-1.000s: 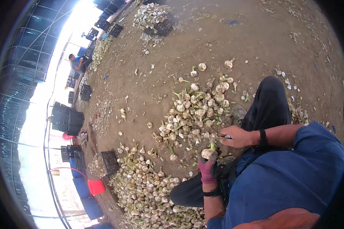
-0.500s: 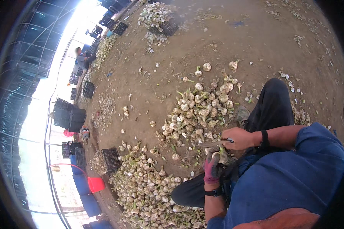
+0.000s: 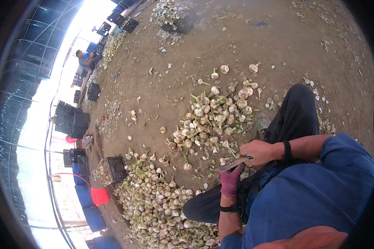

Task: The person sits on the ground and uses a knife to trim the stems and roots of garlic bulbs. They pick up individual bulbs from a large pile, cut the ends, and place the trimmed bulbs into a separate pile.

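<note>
— Bare brown dirt floor (image 3: 203, 45) runs under a greenhouse roof, with black crates (image 3: 72, 120) stacked along the bright left side and another person (image 3: 86, 59) crouched far off by more crates.

— And close to the wearer?

— Two heaps of garlic: a small pile of trimmed bulbs (image 3: 214, 118) straight ahead, and a big pile of stalked bulbs (image 3: 158, 203) low on the left, next to a black crate (image 3: 117, 168) and a red bucket (image 3: 99, 196).

— What about the hands?

— From the head view, the right hand (image 3: 257, 151), bare, is curled tight around the handle of a knife (image 3: 230, 165), blade pointing left. The left hand (image 3: 230, 180), in a purple glove, sits just under the blade with fingers closed; whatever it grips is hidden, so I cannot tell if it has a bulb.
</note>
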A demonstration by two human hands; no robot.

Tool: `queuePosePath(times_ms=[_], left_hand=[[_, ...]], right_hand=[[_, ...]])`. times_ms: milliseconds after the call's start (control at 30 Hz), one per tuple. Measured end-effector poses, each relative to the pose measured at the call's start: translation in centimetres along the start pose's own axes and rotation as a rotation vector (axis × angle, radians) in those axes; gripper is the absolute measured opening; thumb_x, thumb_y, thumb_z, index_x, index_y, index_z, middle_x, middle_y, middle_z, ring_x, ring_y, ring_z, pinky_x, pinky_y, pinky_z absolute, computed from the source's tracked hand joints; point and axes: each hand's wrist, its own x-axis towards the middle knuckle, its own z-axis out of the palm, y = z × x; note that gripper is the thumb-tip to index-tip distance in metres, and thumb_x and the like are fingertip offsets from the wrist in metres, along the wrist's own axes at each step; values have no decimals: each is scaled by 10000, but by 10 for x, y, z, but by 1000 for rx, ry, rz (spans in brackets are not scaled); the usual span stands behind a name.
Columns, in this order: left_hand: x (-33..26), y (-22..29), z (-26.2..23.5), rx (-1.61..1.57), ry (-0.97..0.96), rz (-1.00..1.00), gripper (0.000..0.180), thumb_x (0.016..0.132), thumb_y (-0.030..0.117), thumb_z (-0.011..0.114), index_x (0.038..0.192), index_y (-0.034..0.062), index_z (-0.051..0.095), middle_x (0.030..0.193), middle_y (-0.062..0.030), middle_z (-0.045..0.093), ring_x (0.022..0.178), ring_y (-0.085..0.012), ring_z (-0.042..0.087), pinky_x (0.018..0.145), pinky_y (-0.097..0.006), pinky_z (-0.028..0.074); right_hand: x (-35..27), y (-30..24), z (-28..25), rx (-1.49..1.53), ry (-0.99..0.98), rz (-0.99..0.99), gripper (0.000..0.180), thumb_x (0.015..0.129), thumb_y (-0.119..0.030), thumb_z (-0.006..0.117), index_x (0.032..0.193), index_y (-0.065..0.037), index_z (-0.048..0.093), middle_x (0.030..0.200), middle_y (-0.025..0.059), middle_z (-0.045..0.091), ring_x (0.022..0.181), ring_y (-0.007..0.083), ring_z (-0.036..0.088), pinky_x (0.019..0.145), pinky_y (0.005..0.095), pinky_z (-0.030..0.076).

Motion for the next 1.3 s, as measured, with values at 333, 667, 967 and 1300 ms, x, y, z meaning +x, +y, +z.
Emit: queuePosePath(times_ms=[333, 667, 967, 1300], left_hand=[[9, -21, -7, 199, 43, 79, 311, 795, 134, 703, 1060, -21, 649, 977, -96, 688, 857, -165, 643, 768, -298, 511], [-1, 24, -2, 232, 41, 74, 338, 771, 86, 699, 1092, 4, 632, 947, -85, 687, 855, -161, 647, 778, -285, 509], [2, 12, -31, -388, 5, -116, 248, 850, 66, 643, 1079, -26, 627, 954, -92, 673, 837, -160, 652, 733, -289, 538], [7, -53, -22, -684, -180, -125, 323, 830, 175, 671, 1083, -11, 596, 955, -122, 661, 873, -240, 658, 787, -363, 545]], right_hand=[[-8, 7, -5, -99, -95, 50, 297, 812, -310, 634, 875, -25, 580, 851, 186, 574, 803, 412, 583, 684, 476, 473], [-15, 74, -7, -485, -395, 98, 372, 797, -389, 596, 791, -19, 626, 809, 194, 604, 775, 420, 599, 664, 504, 488], [4, 68, 5, -193, 19, 364, 354, 764, -318, 605, 894, 6, 661, 830, 244, 636, 809, 426, 612, 718, 488, 499], [13, 14, -3, -121, -162, 124, 269, 780, -260, 599, 812, 7, 610, 780, 227, 605, 754, 406, 606, 680, 473, 490]])
